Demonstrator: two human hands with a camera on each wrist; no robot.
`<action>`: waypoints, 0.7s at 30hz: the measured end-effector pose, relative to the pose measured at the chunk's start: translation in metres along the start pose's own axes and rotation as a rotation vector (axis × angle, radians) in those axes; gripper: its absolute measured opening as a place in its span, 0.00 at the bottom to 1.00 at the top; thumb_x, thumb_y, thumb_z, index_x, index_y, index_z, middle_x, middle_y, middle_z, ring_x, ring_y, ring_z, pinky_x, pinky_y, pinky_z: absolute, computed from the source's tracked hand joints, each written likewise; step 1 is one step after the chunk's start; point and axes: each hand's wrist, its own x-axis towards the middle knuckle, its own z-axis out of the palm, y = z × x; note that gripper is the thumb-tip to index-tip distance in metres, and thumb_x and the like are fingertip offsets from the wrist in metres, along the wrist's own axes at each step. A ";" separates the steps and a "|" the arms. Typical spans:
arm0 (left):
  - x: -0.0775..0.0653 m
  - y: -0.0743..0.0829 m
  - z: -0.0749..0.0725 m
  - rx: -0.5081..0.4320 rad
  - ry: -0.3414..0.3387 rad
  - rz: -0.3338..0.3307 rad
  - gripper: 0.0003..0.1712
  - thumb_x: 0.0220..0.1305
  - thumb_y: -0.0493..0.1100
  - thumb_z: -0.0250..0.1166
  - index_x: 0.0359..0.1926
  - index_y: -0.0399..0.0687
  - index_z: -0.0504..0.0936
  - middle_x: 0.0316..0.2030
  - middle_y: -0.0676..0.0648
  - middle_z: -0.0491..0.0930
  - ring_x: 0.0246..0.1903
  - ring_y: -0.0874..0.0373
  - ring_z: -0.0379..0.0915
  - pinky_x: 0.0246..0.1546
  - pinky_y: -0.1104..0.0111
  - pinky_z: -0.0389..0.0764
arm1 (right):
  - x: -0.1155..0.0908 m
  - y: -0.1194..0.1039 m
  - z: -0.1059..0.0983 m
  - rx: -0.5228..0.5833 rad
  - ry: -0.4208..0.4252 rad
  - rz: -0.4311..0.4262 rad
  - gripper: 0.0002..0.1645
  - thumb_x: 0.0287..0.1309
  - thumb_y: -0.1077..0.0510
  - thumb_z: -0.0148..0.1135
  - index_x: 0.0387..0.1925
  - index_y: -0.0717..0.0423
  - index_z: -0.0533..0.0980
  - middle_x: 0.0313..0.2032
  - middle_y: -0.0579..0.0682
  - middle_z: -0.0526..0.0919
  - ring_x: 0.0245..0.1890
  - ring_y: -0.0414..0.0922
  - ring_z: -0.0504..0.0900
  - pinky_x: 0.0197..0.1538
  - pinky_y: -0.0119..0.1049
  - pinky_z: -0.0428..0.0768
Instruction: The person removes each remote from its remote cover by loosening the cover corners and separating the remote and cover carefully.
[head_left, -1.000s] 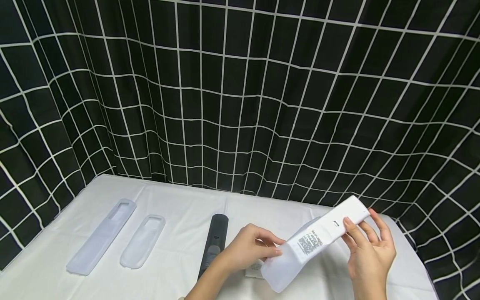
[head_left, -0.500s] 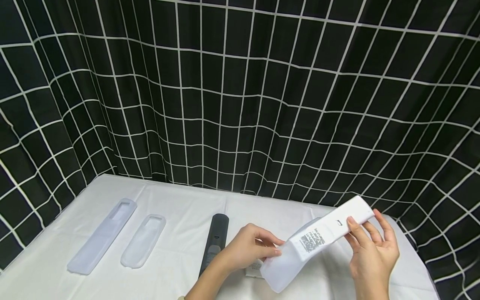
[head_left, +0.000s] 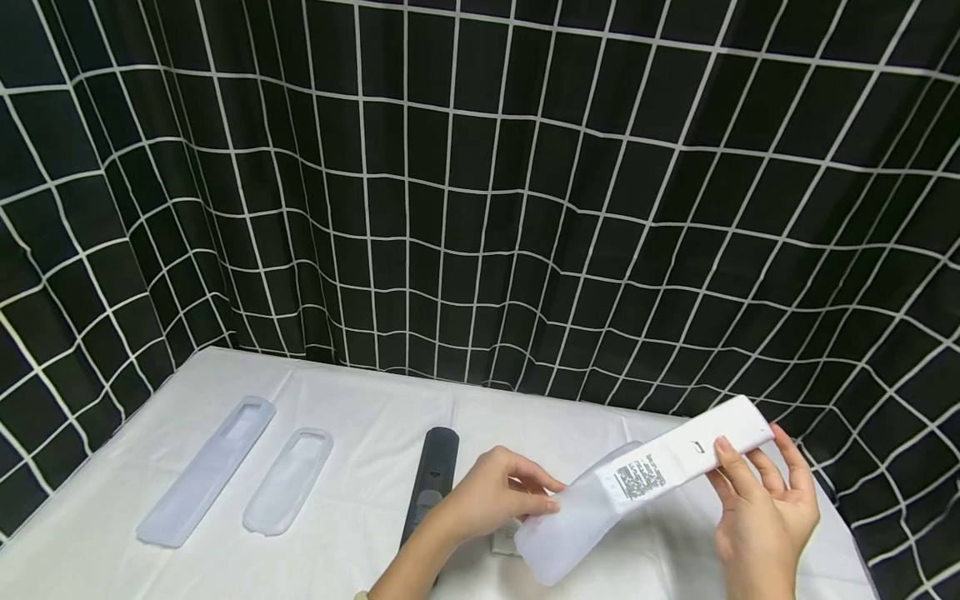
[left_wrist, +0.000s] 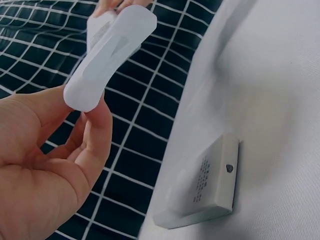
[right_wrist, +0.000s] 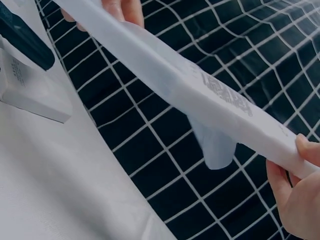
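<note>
In the head view, a white remote control (head_left: 697, 450) with a printed label slants up to the right above the table, its lower end inside a translucent silicone sleeve (head_left: 562, 537). My left hand (head_left: 491, 496) pinches the sleeve's edge between thumb and fingers. The right hand (head_left: 765, 517) grips the bare upper end of the remote, thumb on the face with the label. From the right wrist, a loose flap of the sleeve (right_wrist: 216, 147) hangs below the remote (right_wrist: 265, 137). The left wrist view shows the sleeve's rounded end (left_wrist: 82, 92) at the left fingertips.
Two translucent sleeves, one long (head_left: 202, 483) and one shorter (head_left: 288, 483), lie on the left of the white-covered table (head_left: 360, 417). A dark remote (head_left: 437, 467) lies beside the left forearm. Beneath the left hand is a white box-like object (left_wrist: 200, 185). A black gridded curtain (head_left: 465, 208) stands behind.
The right hand has moved right with the white remote, so more of it is out of the sleeve. The left hand holds nearly the same spot on the sleeve.
</note>
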 end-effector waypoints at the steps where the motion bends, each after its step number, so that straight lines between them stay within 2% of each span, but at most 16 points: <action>1: 0.000 0.000 0.000 0.011 0.003 0.002 0.09 0.60 0.26 0.73 0.42 0.29 0.90 0.37 0.38 0.90 0.27 0.67 0.80 0.27 0.75 0.84 | 0.001 -0.001 -0.001 0.006 0.001 -0.001 0.38 0.50 0.89 0.63 0.59 0.59 0.76 0.33 0.57 0.87 0.29 0.47 0.89 0.28 0.39 0.89; 10: 0.002 -0.001 0.002 0.047 0.023 0.006 0.10 0.57 0.27 0.76 0.41 0.30 0.90 0.26 0.41 0.87 0.21 0.67 0.76 0.23 0.78 0.79 | 0.002 -0.001 -0.001 -0.016 -0.011 -0.008 0.40 0.50 0.89 0.64 0.62 0.58 0.75 0.35 0.57 0.87 0.30 0.47 0.90 0.29 0.39 0.90; 17: 0.003 -0.003 0.007 0.087 0.053 -0.011 0.11 0.56 0.28 0.76 0.41 0.33 0.90 0.26 0.46 0.86 0.21 0.67 0.76 0.22 0.78 0.77 | 0.001 -0.001 0.000 -0.023 -0.027 -0.007 0.42 0.48 0.87 0.68 0.63 0.58 0.75 0.36 0.57 0.88 0.32 0.47 0.90 0.30 0.40 0.90; 21: 0.003 -0.002 0.010 0.094 0.073 -0.019 0.09 0.58 0.32 0.76 0.41 0.35 0.91 0.27 0.47 0.87 0.23 0.67 0.76 0.23 0.76 0.80 | 0.000 0.000 0.001 -0.040 -0.040 0.005 0.42 0.49 0.87 0.67 0.63 0.57 0.75 0.37 0.57 0.89 0.32 0.47 0.90 0.31 0.40 0.90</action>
